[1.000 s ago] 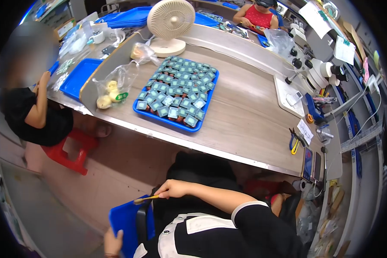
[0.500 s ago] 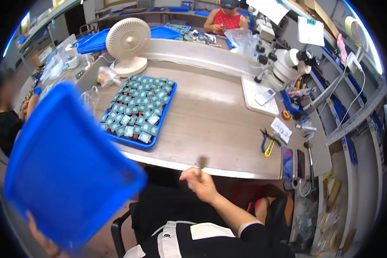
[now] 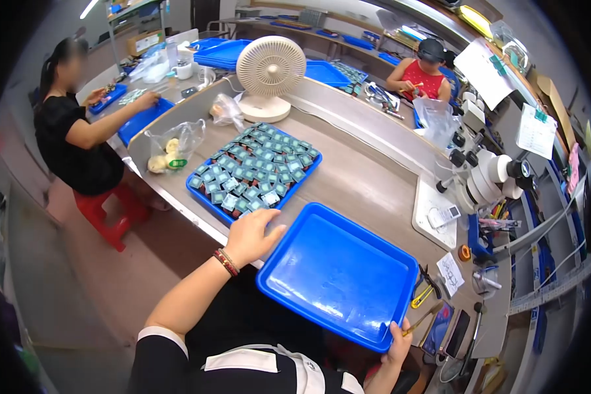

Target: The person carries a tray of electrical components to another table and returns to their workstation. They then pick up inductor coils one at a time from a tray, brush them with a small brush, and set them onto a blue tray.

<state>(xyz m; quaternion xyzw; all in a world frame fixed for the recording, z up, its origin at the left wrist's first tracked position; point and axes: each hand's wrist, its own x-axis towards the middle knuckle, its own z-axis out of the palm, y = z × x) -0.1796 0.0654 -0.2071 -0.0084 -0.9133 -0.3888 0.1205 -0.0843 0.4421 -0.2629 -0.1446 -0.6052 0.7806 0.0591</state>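
A blue plastic tray (image 3: 338, 276) with a bare, shiny bottom sits tilted at the table's front edge. My right hand (image 3: 395, 345) grips its lower right corner, and a thin brown tool (image 3: 423, 318), perhaps tweezers, sticks out from the same hand. My left hand (image 3: 253, 233), with bracelets at the wrist, is off that tray, thumb apart from the fingers. It hovers at the near edge of a second blue tray (image 3: 308, 172), which is filled with small green square circuit pieces (image 3: 256, 164). Whether the left fingertips touch those pieces, I cannot tell.
A beige fan (image 3: 270, 69) stands behind the full tray, a bag with yellowish items (image 3: 171, 154) left of it. At right are a microscope (image 3: 489, 174), pliers (image 3: 428, 281), a yellow cutter (image 3: 421, 299) and phones (image 3: 456, 333). One person (image 3: 79, 125) sits left, another (image 3: 421, 79) opposite.
The bare tray has come from my left, where my left hand held it up, to the table's front edge, now in my right hand. My left hand has let go. The view has swung left.
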